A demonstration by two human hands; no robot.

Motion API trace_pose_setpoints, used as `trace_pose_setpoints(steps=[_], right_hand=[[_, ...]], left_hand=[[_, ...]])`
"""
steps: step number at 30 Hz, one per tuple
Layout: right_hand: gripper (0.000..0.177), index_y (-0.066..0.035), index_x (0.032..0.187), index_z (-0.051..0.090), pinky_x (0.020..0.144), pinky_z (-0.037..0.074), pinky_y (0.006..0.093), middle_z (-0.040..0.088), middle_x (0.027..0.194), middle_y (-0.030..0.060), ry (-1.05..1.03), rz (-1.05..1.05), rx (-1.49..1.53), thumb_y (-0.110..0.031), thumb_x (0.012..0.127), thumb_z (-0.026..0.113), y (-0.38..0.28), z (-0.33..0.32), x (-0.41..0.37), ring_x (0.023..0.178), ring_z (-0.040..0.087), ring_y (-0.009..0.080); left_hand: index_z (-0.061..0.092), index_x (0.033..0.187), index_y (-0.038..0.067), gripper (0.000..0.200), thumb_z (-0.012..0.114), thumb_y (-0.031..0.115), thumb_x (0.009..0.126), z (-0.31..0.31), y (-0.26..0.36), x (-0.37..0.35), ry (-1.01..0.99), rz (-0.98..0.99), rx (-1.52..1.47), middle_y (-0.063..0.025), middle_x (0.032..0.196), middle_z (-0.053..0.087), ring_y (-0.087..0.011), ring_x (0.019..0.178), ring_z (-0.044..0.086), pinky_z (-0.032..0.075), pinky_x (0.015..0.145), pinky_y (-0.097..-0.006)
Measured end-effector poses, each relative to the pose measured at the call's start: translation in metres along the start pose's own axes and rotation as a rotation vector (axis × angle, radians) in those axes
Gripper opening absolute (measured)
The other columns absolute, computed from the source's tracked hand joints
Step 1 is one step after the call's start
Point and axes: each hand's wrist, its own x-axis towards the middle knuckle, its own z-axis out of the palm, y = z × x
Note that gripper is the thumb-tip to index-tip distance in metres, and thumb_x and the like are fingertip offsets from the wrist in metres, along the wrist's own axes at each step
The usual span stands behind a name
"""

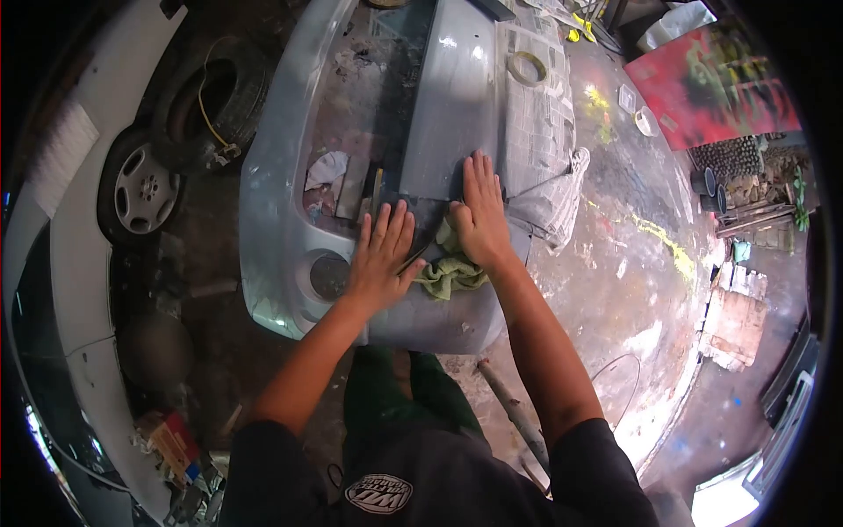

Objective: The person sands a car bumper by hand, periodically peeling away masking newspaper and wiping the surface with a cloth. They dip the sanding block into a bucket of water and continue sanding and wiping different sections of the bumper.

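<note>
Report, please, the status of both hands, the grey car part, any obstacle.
Left hand palm-down, fingers extended; right hand likewise. Grey curved car bumper under both. Crumpled green cloth between them, possibly in the way.

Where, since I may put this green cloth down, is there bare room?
Free: stained floor between the newspaper and brown board; the grey panel beyond the right hand, left of the newspaper. Crowded: around the cloth, beside the left hand.

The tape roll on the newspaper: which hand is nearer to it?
Right. In the picture, the right hand is below and left of the tape roll; the left hand is lower and farther left.
</note>
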Motion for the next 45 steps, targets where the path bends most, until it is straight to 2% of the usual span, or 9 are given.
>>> trace_pose_setpoints(steps=[7,10,19,25,34,37,40,43,45], right_hand=[[0.073,0.004,0.160,0.026,0.129,0.009,0.0503,0.019,0.169,0.0245,0.005,0.001,-0.053,-0.026,0.096,0.045,0.001,0.004,-0.001,0.159,0.012,0.0368],[0.073,0.004,0.160,0.027,0.128,0.009,0.0504,0.019,0.170,0.0242,0.012,-0.001,-0.035,-0.025,0.096,0.045,0.001,0.004,-0.002,0.159,0.013,0.0365],[0.072,0.004,0.160,0.026,0.128,0.009,0.0514,0.017,0.170,0.0234,0.010,-0.044,-0.043,-0.029,0.099,0.046,0.009,0.009,-0.002,0.159,0.012,0.0377],[0.075,0.002,0.161,0.027,0.127,0.008,0.0552,0.017,0.171,0.0227,-0.093,-0.026,-0.243,-0.049,0.107,0.040,-0.012,-0.005,0.007,0.159,0.010,0.0388],[0.073,-0.002,0.161,0.029,0.127,0.017,0.0511,0.019,0.171,0.0176,-0.330,-0.364,-0.757,-0.053,0.109,0.032,-0.046,0.023,0.079,0.160,0.015,0.0319],[0.074,0.000,0.162,0.026,0.128,0.016,0.0504,0.017,0.172,0.0185,-0.360,-0.342,-0.802,-0.051,0.109,0.032,-0.060,0.025,0.048,0.160,0.014,0.0319],[0.075,0.002,0.162,0.023,0.128,0.014,0.0497,0.016,0.172,0.0199,-0.432,-0.321,-0.861,-0.050,0.109,0.032,-0.084,0.024,0.009,0.160,0.013,0.0326],[0.075,0.003,0.161,0.023,0.129,0.012,0.0495,0.017,0.171,0.0210,-0.485,-0.331,-0.921,-0.049,0.109,0.034,-0.100,0.024,-0.018,0.160,0.014,0.0333],[0.074,0.004,0.160,0.026,0.129,0.012,0.0497,0.018,0.170,0.0224,-0.493,-0.347,-0.932,-0.047,0.108,0.036,-0.109,0.024,-0.033,0.159,0.016,0.0346]], left_hand=[[0.034,0.159,0.000,0.075,0.037,0.053,0.107,0.005,-0.067,0.223,0.245,-0.041,0.069,-0.0163,0.170,0.025,-0.0329,0.159,0.015,0.009,0.129,-0.0500],[0.034,0.159,0.000,0.077,0.026,0.056,0.107,0.005,-0.065,0.230,0.269,-0.083,0.036,-0.0155,0.170,0.025,-0.0314,0.159,0.015,0.005,0.129,-0.0489],[0.030,0.158,-0.005,0.077,0.046,0.047,0.104,0.023,0.035,-0.054,-0.022,-0.163,0.022,-0.0223,0.170,0.019,-0.0426,0.157,0.014,0.010,0.126,-0.0594],[0.031,0.158,-0.003,0.073,0.052,0.040,0.103,0.012,0.075,-0.152,-0.067,-0.245,-0.158,-0.0223,0.169,0.022,-0.0432,0.156,0.018,0.016,0.126,-0.0570],[0.037,0.156,0.000,0.065,0.055,0.035,0.105,-0.031,0.126,-0.360,0.322,-1.263,-0.392,-0.0236,0.164,0.032,-0.0391,0.150,0.035,0.031,0.121,-0.0450],[0.049,0.148,-0.005,0.072,0.045,0.054,0.106,0.013,0.136,-0.484,0.364,-1.643,-0.622,-0.0271,0.149,0.053,-0.0392,0.142,0.047,0.037,0.115,-0.0405],[0.048,0.148,-0.008,0.088,0.036,0.068,0.104,0.059,0.147,-0.593,0.421,-1.979,-0.966,-0.0254,0.150,0.053,-0.0384,0.141,0.048,0.041,0.111,-0.0429],[0.053,0.145,-0.007,0.093,0.024,0.071,0.104,0.012,0.179,-0.572,0.175,-2.193,-0.922,-0.0262,0.147,0.056,-0.0390,0.136,0.053,0.036,0.114,-0.0429],[0.047,0.149,-0.008,0.093,0.031,0.071,0.103,0.036,0.177,-0.607,0.323,-2.232,-1.036,-0.0257,0.151,0.051,-0.0383,0.139,0.049,0.037,0.114,-0.0418]])
